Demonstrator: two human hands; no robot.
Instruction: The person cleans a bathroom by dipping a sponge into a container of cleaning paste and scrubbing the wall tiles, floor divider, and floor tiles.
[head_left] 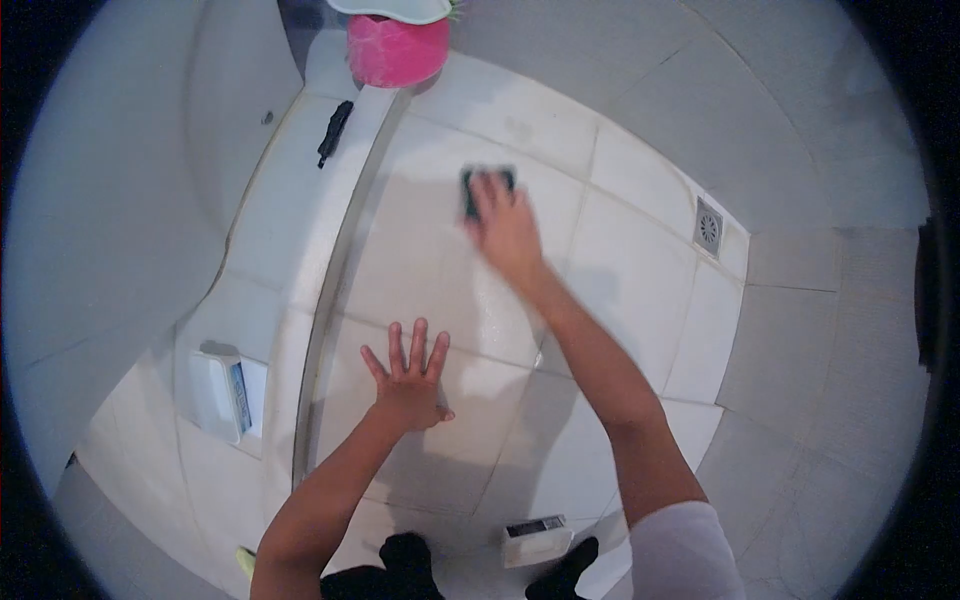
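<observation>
My left hand (pixel 408 390) lies flat on the white tiled floor (pixel 430 270) with its fingers spread and nothing in it. Farther forward, my right hand (pixel 502 225) presses a dark green scouring pad (pixel 488 180) against the tiles, its fingers over the pad and slightly blurred. Part of the pad shows around the fingertips. A wet sheen is on the floor between the two hands.
A raised white ledge (pixel 335 230) runs along the left, with a folded black item (pixel 335 132) on it. A pink pot (pixel 398 52) stands at its far end. A square drain (pixel 708 228) is at right; white boxes lie left (pixel 225 395) and near my feet (pixel 537 541).
</observation>
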